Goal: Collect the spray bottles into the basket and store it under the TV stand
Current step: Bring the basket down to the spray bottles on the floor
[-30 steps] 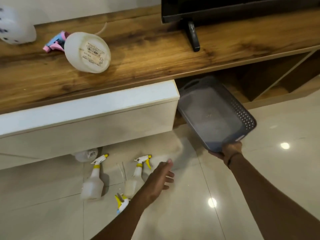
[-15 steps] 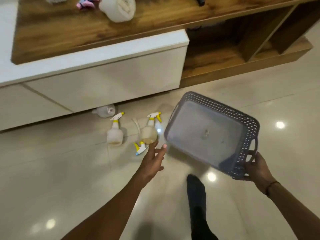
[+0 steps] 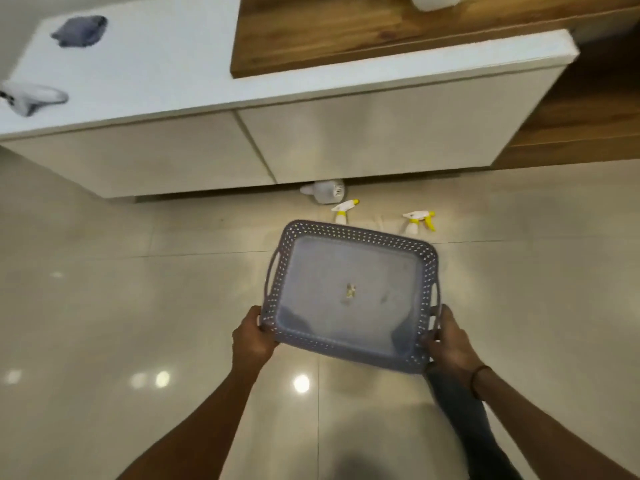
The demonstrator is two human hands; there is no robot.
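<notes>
A: Both hands have the basket (image 3: 349, 296) now. The left hand (image 3: 254, 337) is clenched on its near left corner, the right hand (image 3: 450, 344) on the near right rim by the side handle. It is empty apart from a small scrap on its bottom.

B: Then I'd say the step in hand is setting it down on the floor (image 3: 104, 323) next to the bottles. Keep it level, lower it straight, and land it short of them so nothing gets knocked under the TV stand (image 3: 381, 133).

A: Where are they relative to the grip?

B: All on the far side of the basket, well apart from both hands. One yellow-trigger spray bottle (image 3: 343, 211) shows just past the far rim, a second yellow-trigger bottle (image 3: 417, 221) lies to its right, and a capless white bottle (image 3: 323, 191) sits farther off, at the foot of the stand. Their bodies are partly hidden by the basket.

A: And the top of the stand?

B: Another white bottle (image 3: 434, 1) is cut off at the far edge; probably one more to collect
</notes>
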